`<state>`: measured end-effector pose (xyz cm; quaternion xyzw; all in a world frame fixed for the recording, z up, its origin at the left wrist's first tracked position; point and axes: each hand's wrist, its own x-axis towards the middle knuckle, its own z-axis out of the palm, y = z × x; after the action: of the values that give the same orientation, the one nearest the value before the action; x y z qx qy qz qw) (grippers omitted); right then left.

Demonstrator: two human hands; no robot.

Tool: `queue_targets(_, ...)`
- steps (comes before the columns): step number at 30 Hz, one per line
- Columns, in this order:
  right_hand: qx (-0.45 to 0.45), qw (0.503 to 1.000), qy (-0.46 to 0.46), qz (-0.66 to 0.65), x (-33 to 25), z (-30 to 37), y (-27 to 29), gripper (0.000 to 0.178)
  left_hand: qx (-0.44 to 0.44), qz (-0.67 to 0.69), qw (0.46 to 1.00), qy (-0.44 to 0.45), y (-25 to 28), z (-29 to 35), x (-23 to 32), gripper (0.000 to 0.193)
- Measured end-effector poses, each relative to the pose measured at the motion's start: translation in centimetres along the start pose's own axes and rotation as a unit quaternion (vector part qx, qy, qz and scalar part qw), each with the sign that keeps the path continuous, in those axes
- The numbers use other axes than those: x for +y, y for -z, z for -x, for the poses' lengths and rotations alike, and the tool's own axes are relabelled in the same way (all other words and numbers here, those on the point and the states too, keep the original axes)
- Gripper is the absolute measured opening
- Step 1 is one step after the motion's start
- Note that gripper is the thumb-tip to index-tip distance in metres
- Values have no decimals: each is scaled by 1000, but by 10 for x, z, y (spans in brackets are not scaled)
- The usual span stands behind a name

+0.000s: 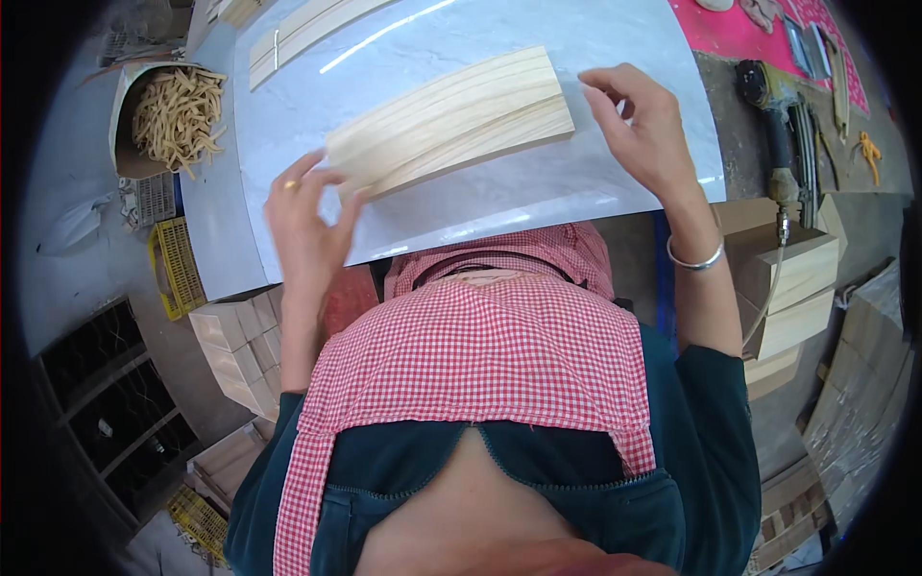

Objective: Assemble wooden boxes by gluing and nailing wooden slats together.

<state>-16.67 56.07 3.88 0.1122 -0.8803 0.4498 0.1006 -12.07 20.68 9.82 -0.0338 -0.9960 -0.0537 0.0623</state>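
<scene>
Two pale wooden boards (451, 110) lie slantwise side by side on the table in front of me, their long edges together. My left hand (307, 216) is at their left end, thumb and fingers spread around the corner and slightly blurred. It looks open, with the fingertips at or just over the wood. Just off the boards' right end is my right hand (643, 125), fingers curved and thumb a little apart from the forefinger. Nothing shows between them.
The glossy grey table (461, 219) has more long boards (312, 34) at its far left. A container of thin wood strips (178, 120) stands at left, above a yellow crate (178, 267). To the right lie a power tool with a hose (776, 134), orange-handled pliers (869, 156) and stacked wooden blocks (797, 278).
</scene>
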Motion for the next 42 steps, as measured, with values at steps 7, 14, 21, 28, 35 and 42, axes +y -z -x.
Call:
queue_targets(7,116,991,-42,-55,0,-24,-40,13,-12,152,954,-257,-41,-60,104,42)
queue_targets(14,120,990,-70,-16,-2,-30,-47,11,-65,160,952,-252,-61,-76,109,44)
queue_targets(21,129,989,-48,56,-5,-33,-53,9,-57,233,943,-231,-71,-77,106,45)
queue_targets(28,147,985,-18,85,-5,-33,-56,11,-41,220,944,-240,-74,-74,105,49)
queue_targets(35,116,986,-69,-96,0,-9,-25,16,-34,210,940,-267,-73,-78,102,51)
queue_targets(42,9,997,-40,62,-20,36,-5,17,-18,199,924,-326,-71,-89,115,52)
